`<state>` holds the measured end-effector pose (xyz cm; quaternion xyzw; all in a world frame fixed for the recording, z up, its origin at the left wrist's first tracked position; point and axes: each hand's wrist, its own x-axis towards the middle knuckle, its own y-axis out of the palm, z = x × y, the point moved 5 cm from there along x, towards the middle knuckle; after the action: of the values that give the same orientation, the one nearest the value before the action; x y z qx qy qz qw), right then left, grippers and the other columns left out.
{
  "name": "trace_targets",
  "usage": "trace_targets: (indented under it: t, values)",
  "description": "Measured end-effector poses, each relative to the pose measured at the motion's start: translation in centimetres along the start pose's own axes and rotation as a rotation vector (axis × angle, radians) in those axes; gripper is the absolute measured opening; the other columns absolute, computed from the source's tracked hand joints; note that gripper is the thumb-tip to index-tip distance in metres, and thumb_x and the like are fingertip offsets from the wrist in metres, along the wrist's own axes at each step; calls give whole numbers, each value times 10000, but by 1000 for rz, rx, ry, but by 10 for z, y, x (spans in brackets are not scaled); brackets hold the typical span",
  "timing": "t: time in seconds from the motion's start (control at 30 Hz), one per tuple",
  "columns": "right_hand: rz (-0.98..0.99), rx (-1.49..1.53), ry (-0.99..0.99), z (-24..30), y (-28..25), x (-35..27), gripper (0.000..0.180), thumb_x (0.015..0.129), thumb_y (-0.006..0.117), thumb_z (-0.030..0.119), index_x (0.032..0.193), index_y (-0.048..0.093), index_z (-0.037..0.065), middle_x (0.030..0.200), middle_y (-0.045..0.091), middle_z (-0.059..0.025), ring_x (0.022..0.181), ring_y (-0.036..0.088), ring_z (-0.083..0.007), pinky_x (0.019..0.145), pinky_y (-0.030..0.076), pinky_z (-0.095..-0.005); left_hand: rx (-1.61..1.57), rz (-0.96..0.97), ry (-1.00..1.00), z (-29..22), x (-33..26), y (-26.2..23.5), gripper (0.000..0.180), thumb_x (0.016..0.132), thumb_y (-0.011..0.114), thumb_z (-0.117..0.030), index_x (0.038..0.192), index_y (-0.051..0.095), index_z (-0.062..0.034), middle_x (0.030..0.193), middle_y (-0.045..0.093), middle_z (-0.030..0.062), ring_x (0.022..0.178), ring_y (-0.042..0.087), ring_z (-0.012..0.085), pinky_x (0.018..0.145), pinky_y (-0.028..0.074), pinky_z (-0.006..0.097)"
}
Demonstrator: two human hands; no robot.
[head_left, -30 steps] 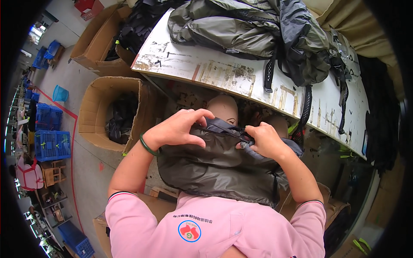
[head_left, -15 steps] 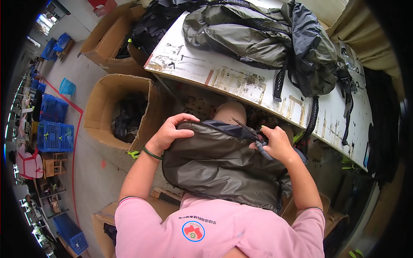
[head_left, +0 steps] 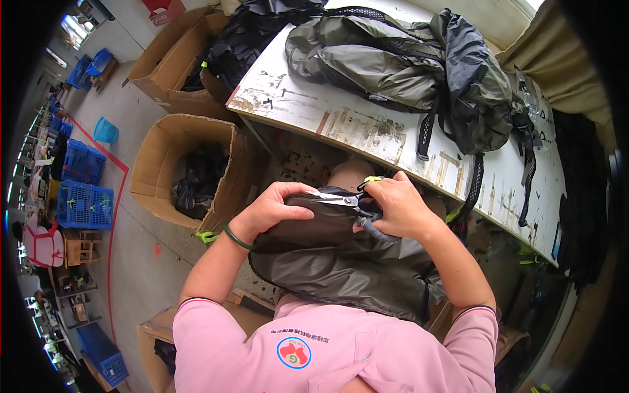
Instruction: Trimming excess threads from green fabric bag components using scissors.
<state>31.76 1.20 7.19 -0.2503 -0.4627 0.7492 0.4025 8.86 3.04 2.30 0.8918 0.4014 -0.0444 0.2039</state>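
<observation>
Across my lap lies a dark olive, shiny fabric piece [head_left: 327, 262] with a black edge. My left hand [head_left: 278, 211] pinches its upper left edge between thumb and fingers. In my right hand [head_left: 396, 206] is a pair of scissors [head_left: 339, 199] with wrapped grey handles. Their bright blades point left along the fabric's upper edge, and the tips reach my left fingertips. Whether the blades touch a thread there is too small to tell.
Ahead stands a worn white table [head_left: 367, 124] bearing a heap of olive and black bags [head_left: 393, 59] with hanging straps. Left of it are an open cardboard box [head_left: 147, 170] with dark fabric inside and another box [head_left: 157, 72]. Blue crates [head_left: 85, 206] stand farther left.
My right hand has brought the scissors left and turned them, so the blades now lie at my left fingertips. My left hand still grips the fabric edge, slightly shifted.
</observation>
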Motion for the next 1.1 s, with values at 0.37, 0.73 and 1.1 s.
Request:
trace_targets:
  t: [0.37, 0.73, 1.1]
  values:
    - [116, -20, 85, -8, 2, -4, 571, 657, 810, 582, 763, 556, 81, 665, 617, -77, 687, 611, -288, 718, 378, -354, 47, 22, 30, -5, 1, 2, 370, 785, 750, 28, 1147, 674, 22, 1071, 691, 46, 992, 612, 106, 912, 490, 265]
    - [131, -86, 28, -8, -6, -6, 548, 681, 808, 553, 796, 553, 82, 739, 647, -74, 720, 624, -287, 724, 379, -365, 75, 71, 20, -3, 4, 8, 375, 810, 759, -7, 1175, 672, 12, 1117, 682, 39, 1019, 590, 90, 935, 470, 253]
    - [-64, 398, -90, 33, -33, 28, 339, 787, 809, 182, 937, 567, -1, 766, 585, -159, 685, 545, -286, 631, 445, -352, 641, -290, 608, -69, -8, 40, 352, 791, 713, 30, 1100, 555, -27, 1065, 608, 76, 948, 619, 164, 906, 482, 305]
